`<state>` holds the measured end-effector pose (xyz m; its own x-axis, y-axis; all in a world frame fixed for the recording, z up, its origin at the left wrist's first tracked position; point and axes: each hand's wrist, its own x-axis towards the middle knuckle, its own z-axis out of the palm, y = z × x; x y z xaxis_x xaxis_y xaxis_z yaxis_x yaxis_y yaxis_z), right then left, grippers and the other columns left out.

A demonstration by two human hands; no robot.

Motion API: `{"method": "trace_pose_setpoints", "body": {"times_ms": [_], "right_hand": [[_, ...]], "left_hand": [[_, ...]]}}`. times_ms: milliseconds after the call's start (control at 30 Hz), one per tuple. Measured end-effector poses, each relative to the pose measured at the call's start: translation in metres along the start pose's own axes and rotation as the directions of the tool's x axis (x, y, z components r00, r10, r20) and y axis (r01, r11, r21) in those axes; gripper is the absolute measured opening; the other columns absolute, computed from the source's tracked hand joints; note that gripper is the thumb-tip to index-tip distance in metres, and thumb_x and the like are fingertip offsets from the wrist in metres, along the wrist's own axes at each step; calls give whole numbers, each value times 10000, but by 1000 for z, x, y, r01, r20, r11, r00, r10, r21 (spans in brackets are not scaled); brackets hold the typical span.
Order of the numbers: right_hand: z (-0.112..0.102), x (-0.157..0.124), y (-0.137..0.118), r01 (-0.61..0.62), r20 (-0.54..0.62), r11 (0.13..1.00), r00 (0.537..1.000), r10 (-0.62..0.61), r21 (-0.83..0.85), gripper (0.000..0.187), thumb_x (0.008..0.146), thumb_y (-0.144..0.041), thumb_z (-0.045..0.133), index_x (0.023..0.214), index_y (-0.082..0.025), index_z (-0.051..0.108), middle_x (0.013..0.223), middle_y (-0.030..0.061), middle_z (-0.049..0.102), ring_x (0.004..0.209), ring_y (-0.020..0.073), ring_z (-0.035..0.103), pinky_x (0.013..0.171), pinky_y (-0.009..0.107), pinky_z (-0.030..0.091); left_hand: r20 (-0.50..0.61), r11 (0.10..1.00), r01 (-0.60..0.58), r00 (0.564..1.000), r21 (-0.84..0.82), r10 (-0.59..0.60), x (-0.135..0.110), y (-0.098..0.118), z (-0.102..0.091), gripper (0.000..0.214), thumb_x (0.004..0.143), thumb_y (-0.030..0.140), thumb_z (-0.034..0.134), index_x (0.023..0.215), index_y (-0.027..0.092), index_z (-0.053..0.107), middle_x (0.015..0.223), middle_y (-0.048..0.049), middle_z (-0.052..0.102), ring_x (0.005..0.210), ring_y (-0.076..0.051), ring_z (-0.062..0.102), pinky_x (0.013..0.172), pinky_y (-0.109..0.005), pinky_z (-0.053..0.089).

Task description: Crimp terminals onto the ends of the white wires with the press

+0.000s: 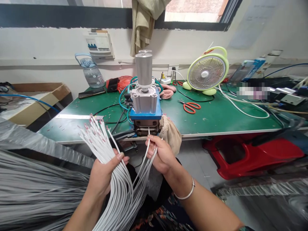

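Observation:
My left hand (108,170) is wrapped round a thick bundle of white cables (117,192), its thumb lying across the top. The cable ends fan out up and to the left, many with small reddish tips (93,128). Pinched in my right hand (160,152) are a few white cables. One of them runs upward into the front opening of a pneumatic press (145,123) with a silver cylinder and a blue plate. The right fingertips are just below that opening. What happens to the cable inside the press is hidden.
On the green table (207,118) are red-handled scissors (191,106), a green fan (207,73), a water bottle (91,73) and a metal ruler (74,117). A beige cloth bag (172,134) hangs beside the press. A red stool (231,160) stands right; grey cables (36,192) lie left.

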<state>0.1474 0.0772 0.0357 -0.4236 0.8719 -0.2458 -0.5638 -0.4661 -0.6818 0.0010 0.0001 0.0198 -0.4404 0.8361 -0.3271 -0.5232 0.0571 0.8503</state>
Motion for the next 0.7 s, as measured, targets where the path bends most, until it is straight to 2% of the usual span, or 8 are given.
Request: {"method": "trace_pose_setpoints", "body": {"times_ms": [100,167,300,367,433,567,633,700], "right_hand": [[4,2,-4,-25,-16,995,1000,26,92,211,679,-255,611,536,-143,503,433,-64,429,325,31,313,345,183,273],[3,2,-3,-4,-13,997,1000,5,81,219,680,-273,624,549,-147,502,429,-67,419,339,36,330,358,183,289],[-6,-4,1,77,94,992,993,-67,-99,238,706,-339,634,602,-151,531,422,-55,443,353,47,346,377,190,279],[-11,-9,2,92,167,969,984,-55,-228,232,731,-353,620,620,-161,553,395,-51,440,346,55,337,382,199,258],[-15,-15,2,84,190,943,981,-23,-321,220,748,-364,608,627,-184,569,382,-45,438,346,68,337,389,211,247],[-17,-18,1,85,183,931,983,-20,-354,183,730,-364,622,625,-215,605,473,-7,515,424,100,417,454,245,328],[-16,-16,2,95,197,936,980,-28,-338,140,703,-342,650,689,-203,637,574,16,571,513,117,485,514,255,375],[-14,-14,5,72,203,932,979,2,-356,189,687,-336,668,795,-181,654,609,14,580,519,101,488,487,226,354]], "left_hand": [[-24,999,-1,1000,-35,0,1,5,0,330,512,148,788,742,171,552,555,48,627,531,-144,643,548,-239,531],[-15,999,7,1000,-35,-7,1,5,-1,331,517,149,787,749,171,552,562,48,628,528,-139,641,543,-234,531],[18,999,31,999,-8,-31,2,0,-4,338,517,159,789,749,168,543,542,51,611,495,-115,610,510,-210,503],[42,999,37,998,25,-38,3,-4,-6,332,515,167,789,732,163,538,520,50,597,478,-105,587,498,-200,481],[82,997,41,996,72,-47,4,-7,-6,318,519,179,786,711,163,533,512,48,589,469,-101,569,491,-199,462],[175,982,-27,984,185,-6,4,-14,-4,276,535,206,773,630,166,516,502,56,550,465,-100,536,490,-211,439],[224,967,-75,974,245,19,3,-18,-3,263,549,212,763,594,167,507,503,56,535,474,-104,526,498,-221,439],[263,945,-83,965,317,-4,3,-21,-2,247,554,215,760,599,166,522,516,49,541,486,-115,529,519,-243,454]]}}
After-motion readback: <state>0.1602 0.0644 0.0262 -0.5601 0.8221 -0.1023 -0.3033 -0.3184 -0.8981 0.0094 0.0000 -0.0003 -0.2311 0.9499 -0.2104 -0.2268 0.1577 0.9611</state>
